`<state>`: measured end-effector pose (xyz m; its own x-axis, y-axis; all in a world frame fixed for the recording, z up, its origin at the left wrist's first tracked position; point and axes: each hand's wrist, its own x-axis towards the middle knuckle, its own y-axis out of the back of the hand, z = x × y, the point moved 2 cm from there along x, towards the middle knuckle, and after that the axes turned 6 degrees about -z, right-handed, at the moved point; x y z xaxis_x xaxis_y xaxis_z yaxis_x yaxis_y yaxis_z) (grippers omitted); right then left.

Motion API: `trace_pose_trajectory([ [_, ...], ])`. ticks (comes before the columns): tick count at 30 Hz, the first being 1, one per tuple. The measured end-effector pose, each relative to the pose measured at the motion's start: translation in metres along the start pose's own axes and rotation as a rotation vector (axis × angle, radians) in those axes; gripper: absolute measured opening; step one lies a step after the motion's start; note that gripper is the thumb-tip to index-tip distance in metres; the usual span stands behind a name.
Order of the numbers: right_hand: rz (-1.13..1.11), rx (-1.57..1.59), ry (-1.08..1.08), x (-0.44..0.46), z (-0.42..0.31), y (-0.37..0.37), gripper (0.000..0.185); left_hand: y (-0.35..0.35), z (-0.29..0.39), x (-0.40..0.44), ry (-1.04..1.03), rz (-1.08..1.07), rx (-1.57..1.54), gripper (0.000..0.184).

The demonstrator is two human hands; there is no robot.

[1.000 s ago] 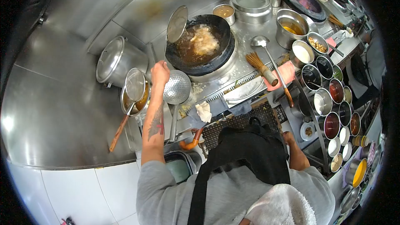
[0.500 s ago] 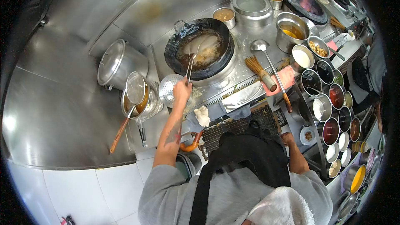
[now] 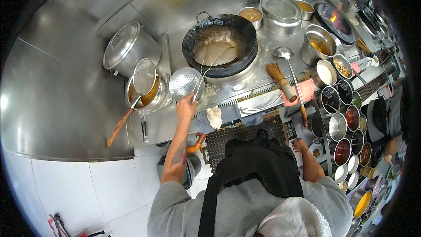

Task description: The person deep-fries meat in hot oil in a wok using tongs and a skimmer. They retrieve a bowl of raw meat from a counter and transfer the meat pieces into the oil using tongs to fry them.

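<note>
My left hand (image 3: 186, 108) is closed around thin metal tongs (image 3: 199, 86), their arms spread apart. The tongs reach over the near left rim of a black wok (image 3: 191, 49); one tip appears close to a pale, flat oval piece of food (image 3: 217, 53) in brown bubbling liquid. Whether that tip touches the food I cannot tell. A round perforated strainer (image 3: 180, 83) lies beside the wok, partly behind the tongs. My right hand (image 3: 300, 145) hangs low near the shelf edge, fingers curled, with nothing visible in it.
At left stand a lidded pot (image 3: 131, 46) and a pot with a mesh skimmer (image 3: 144, 75). To the right lie a bamboo brush (image 3: 280, 81) and a ladle (image 3: 294, 77). Several sauce pots line the right side, near a lit burner (image 3: 334, 19). Another person (image 3: 386, 114) stands far right.
My left hand has drawn the tongs back toward me from the middle of the wok, and their arms have spread. The pale food sits nearer the wok's front. The whole view has shifted slightly.
</note>
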<state>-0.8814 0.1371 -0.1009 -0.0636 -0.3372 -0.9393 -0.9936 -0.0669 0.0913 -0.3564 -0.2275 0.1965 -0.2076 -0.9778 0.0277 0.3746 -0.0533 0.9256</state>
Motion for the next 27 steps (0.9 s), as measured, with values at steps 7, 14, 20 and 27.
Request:
trace_pose_trajectory([
  [7,0.062,-0.225,0.236,-0.021,-0.058,-0.015,0.024,0.008,0.019,0.001,0.064,0.042,0.008,0.052],
  [14,-0.054,-0.326,0.159,0.055,-0.006,-0.002,0.026,0.005,0.006,-0.011,0.047,0.157,0.119,0.065],
  [20,-0.730,0.507,0.010,0.102,0.042,0.034,0.013,0.060,-0.072,-0.104,0.548,0.399,-0.125,0.032],
  [27,0.080,0.336,-0.065,-0.023,-0.021,-0.041,0.022,0.025,-0.284,-0.155,0.700,0.344,0.108,0.032],
])
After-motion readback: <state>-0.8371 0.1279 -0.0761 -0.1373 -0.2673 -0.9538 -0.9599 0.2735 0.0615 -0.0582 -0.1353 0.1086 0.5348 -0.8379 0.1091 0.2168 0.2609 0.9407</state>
